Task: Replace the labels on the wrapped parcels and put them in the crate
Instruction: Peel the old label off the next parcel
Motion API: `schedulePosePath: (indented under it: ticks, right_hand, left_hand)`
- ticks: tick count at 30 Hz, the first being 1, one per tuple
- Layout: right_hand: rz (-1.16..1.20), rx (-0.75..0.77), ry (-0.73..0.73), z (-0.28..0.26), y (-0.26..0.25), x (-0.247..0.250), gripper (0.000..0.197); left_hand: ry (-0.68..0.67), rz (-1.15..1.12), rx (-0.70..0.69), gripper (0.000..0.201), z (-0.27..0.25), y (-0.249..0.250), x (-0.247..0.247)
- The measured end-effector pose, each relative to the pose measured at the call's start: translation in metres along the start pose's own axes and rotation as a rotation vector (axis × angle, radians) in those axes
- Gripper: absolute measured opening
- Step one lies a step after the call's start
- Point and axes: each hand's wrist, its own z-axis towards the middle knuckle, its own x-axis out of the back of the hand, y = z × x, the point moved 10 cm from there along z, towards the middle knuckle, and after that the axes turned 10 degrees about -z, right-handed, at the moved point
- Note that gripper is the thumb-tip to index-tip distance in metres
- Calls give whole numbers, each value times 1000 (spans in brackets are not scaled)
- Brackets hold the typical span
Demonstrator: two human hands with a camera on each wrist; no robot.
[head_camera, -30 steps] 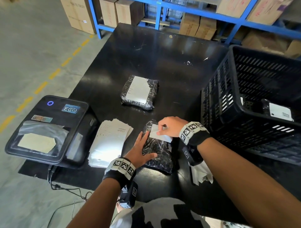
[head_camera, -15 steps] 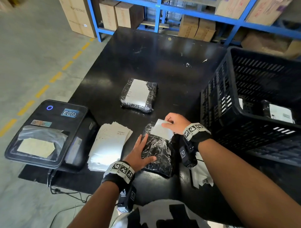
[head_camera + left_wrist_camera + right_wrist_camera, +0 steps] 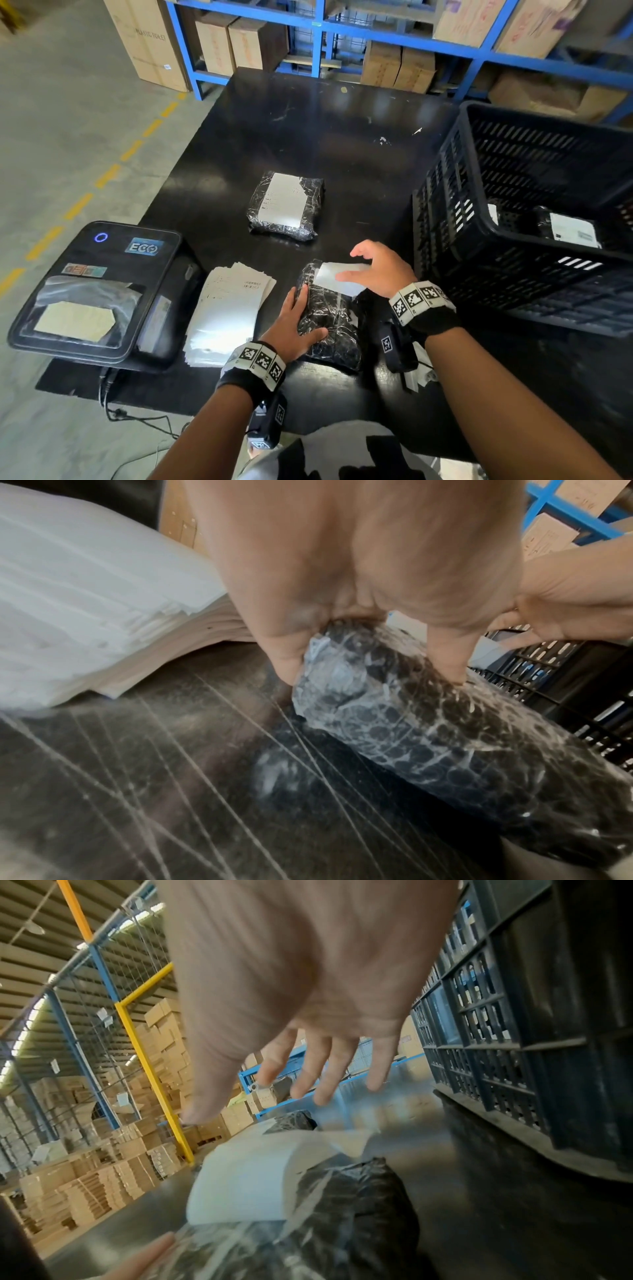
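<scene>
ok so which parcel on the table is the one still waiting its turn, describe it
On the black table, look left of the black crate and beyond the stack of paper labels. The far parcel lies alone, untouched, its white label flat, while the near parcel sits under both hands.

table top (image 3: 308, 137): black, glossy, reflective; fine pale scratches cross it in the left wrist view.
near parcel (image 3: 329, 329): black contents under clear bubble wrap and crinkled film, shiny.
label (image 3: 337, 275): white paper, matt, partly lifted from the wrap.
far parcel (image 3: 286, 205): same glossy film wrap, white paper label on top, one corner torn.
label stack (image 3: 229, 308): white paper sheets, smooth, slight sheen.
crate (image 3: 513, 192): black plastic, slotted walls, dull finish.
printer (image 3: 92, 291): black plastic, semi-gloss lid, clear film patch.
shelving (image 3: 318, 24): blue painted metal.
boxes (image 3: 239, 44): brown corrugated cardboard, matt.
floor (image 3: 51, 120): grey concrete, matt.
</scene>
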Motion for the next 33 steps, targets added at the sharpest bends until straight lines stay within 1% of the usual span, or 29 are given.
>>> schedulePosePath:
  ticks: [3, 5, 6, 8, 11, 13, 14, 16, 17, 21, 25, 30, 33]
  right_hand:
    - [20, 65, 169, -15, -14, 15, 29]
    - [-93, 92, 230, -24, -22, 16, 12]
    - [-189, 107, 240, -27, -25, 12, 11]
    - [-352, 128, 236, -30, -29, -1, 20]
    - [-431, 111, 169, -30, -25, -21, 38]
    - [-450, 115, 119, -28, -23, -31, 49]
    - [-449, 124, 112, -26, -24, -33, 50]
    - [-417, 139, 104, -20, -23, -32, 44]
    - [-393, 143, 77, -16, -22, -32, 40]
    - [-377, 149, -137, -1, -15, -42, 31]
    - [-378, 159, -234, 10, -15, -43, 24]
    - [-407, 253, -343, 21, -28, -35, 17]
    - [-380, 258, -380, 31, -29, -34, 20]
  left_hand:
    - [-10, 8, 26, 99, 2, -2, 1]
    - [-19, 3, 37, 101, 3, -3, 1]
    - [-30, -3, 41, 102, 3, -2, 1]
    - [-43, -41, 41, 102, 4, -1, 0]
    - [11, -122, 9, 102, 10, 6, 8]
    - [36, -59, 11, 102, 16, 10, 10]
    - [42, -11, 27, 103, 19, 11, 9]
    - [51, 73, 62, 108, 22, 15, 6]
    - [55, 115, 68, 110, 23, 16, 4]
    - [105, 233, 52, 113, 23, 17, 3]
    - [116, 239, 53, 112, 26, 13, 3]
    - [121, 219, 42, 110, 27, 14, 4]
    - [137, 214, 31, 110, 26, 15, 5]
